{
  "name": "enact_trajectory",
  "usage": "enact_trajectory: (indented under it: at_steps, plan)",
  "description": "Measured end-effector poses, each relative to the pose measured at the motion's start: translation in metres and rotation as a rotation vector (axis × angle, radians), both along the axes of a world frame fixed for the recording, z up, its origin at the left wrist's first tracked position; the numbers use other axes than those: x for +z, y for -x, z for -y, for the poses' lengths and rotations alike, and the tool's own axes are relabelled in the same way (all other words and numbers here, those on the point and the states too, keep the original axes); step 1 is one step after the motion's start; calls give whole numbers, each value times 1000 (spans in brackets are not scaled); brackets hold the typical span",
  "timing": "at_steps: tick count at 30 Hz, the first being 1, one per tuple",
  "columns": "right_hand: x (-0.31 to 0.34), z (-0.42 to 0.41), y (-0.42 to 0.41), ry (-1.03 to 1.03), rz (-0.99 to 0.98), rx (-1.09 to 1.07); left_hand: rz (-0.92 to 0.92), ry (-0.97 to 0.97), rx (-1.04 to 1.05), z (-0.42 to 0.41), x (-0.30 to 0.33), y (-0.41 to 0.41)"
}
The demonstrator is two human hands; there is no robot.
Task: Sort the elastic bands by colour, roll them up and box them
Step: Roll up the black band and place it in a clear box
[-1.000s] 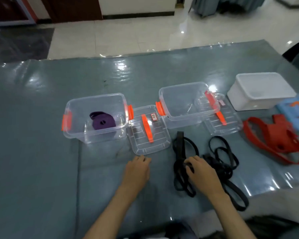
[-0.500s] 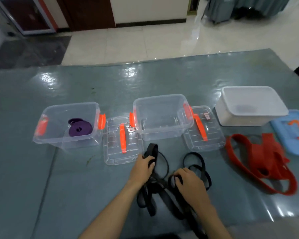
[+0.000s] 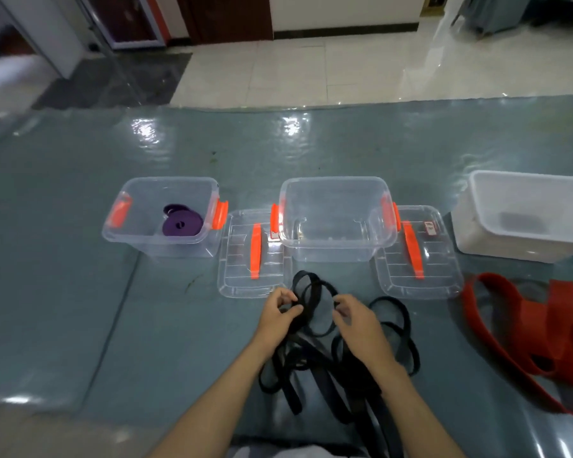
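Note:
A tangle of black elastic bands [image 3: 315, 355] lies on the table in front of me. My left hand [image 3: 278, 315] pinches one black band near its looped end, and my right hand [image 3: 358, 322] grips the other side of the same loop. Both hands sit just in front of the empty clear box [image 3: 336, 219]. Rolled purple bands [image 3: 181, 221] lie in the left clear box [image 3: 166, 216]. A heap of red bands [image 3: 536, 328] lies at the right.
Two clear lids with orange handles, one [image 3: 250, 256] between the boxes and one [image 3: 417, 256] right of the middle box, lie flat. A white opaque box [image 3: 526, 216] stands at the far right. The table has a glossy grey-green cover [image 3: 63, 292].
My left hand came over from the table onto the black bands. Both hands now hold up a loop of one band. The camera view has shifted left and closer.

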State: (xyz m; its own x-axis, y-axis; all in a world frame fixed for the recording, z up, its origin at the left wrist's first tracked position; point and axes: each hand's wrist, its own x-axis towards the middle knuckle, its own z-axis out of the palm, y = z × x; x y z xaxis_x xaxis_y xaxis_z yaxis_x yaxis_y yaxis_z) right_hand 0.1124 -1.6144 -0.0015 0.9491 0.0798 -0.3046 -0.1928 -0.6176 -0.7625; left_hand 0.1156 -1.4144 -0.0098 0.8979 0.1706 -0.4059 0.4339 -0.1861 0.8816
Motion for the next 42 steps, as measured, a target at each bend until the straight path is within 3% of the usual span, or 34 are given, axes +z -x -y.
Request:
enact_trajectory:
  at_steps: [4,10,15,19,24,29,32,38,42]
  plan:
    - [-3,-24,-21,-266,-118,-228,99,-17,-36,-3,9,15]
    - [0,-29,-42,-594,-500,-422,205,-31,-34,-7,23,26]
    - [6,-30,-41,-593,-167,-499,181,36,-62,-15,29,35]
    - [23,-25,-32,-583,19,-433,122,33,-132,-19,25,37]
    - [45,-28,-18,-759,36,-156,-34,-4,-135,-12,30,29]
    - [50,-9,-5,-918,-131,59,-136,307,-123,-7,47,28]
    - [52,2,-2,-881,-141,105,-191,496,-121,-6,54,30]
    - [53,6,3,-821,-160,106,-220,652,-376,-17,69,38]
    - [52,1,3,-762,-139,159,-222,611,-332,-17,78,31]
